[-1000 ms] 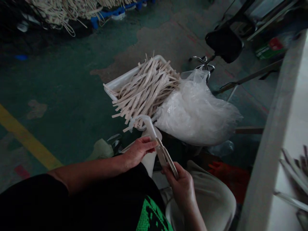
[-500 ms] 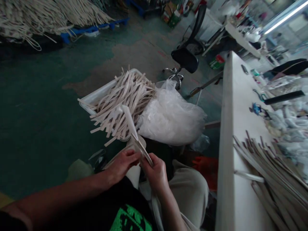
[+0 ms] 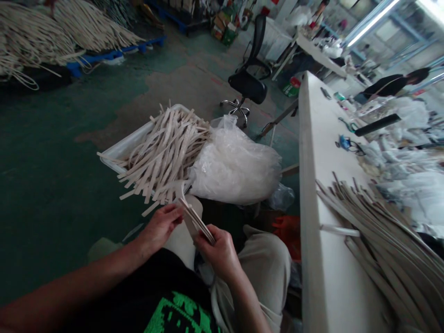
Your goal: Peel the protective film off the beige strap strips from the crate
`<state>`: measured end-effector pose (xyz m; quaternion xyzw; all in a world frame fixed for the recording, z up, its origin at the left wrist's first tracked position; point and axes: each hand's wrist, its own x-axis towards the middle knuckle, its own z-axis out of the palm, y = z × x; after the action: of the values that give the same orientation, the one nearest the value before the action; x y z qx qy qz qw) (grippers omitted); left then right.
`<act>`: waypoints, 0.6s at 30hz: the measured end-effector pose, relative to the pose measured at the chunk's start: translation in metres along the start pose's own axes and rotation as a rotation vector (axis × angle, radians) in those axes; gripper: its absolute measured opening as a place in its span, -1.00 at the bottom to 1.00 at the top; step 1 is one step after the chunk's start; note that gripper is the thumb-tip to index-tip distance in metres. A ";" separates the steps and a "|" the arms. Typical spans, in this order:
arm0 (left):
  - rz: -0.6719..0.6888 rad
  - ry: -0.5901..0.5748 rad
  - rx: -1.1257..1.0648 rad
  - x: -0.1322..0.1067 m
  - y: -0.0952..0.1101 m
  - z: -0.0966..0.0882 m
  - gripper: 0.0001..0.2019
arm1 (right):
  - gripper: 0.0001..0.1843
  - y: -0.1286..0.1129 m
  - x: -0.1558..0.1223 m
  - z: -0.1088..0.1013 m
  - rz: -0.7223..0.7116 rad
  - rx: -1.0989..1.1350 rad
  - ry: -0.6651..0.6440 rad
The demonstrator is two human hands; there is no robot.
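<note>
My right hand [image 3: 221,252] is closed around a small stack of flat beige strips [image 3: 197,222], held slanting over my lap. Along the stack lies a pale, translucent plastic sleeve [image 3: 180,192], its loose upper end bent over. My left hand [image 3: 162,227] pinches the sleeve's edge beside the stack's upper end, thumb against fingers. Just beyond my hands, a white plastic tray [image 3: 130,141] is heaped with cut beige strips [image 3: 169,148], several sticking out over its near edge. Against the tray's right side rests a bulging clear plastic bag [image 3: 237,164].
At my right stands a white table [image 3: 314,138] with long strips [image 3: 378,231], blue-handled scissors [image 3: 343,142] and plastic bags on it. A black office chair [image 3: 248,85] is beyond the tray. Strip bundles lie on blue pallets [image 3: 114,55] at far left. A person [image 3: 385,85] is at far right.
The plastic sleeve, which stuck up long and straight from the stack, now shows shorter and bent over. My left hand has shifted slightly left and up. The view has turned slightly right.
</note>
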<state>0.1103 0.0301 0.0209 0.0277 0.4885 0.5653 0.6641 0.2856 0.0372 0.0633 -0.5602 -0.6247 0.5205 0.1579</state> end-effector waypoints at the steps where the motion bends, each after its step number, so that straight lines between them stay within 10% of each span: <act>1: 0.022 0.022 -0.009 0.000 0.001 0.000 -0.56 | -0.73 0.001 -0.003 0.000 0.009 0.001 -0.010; 18: -0.031 -0.157 0.130 -0.022 -0.012 0.020 -0.61 | -0.67 -0.002 -0.021 -0.008 -0.085 0.102 0.189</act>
<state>0.1351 0.0191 0.0379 0.1075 0.4709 0.5183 0.7057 0.2976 0.0230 0.0767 -0.5711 -0.6029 0.4892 0.2666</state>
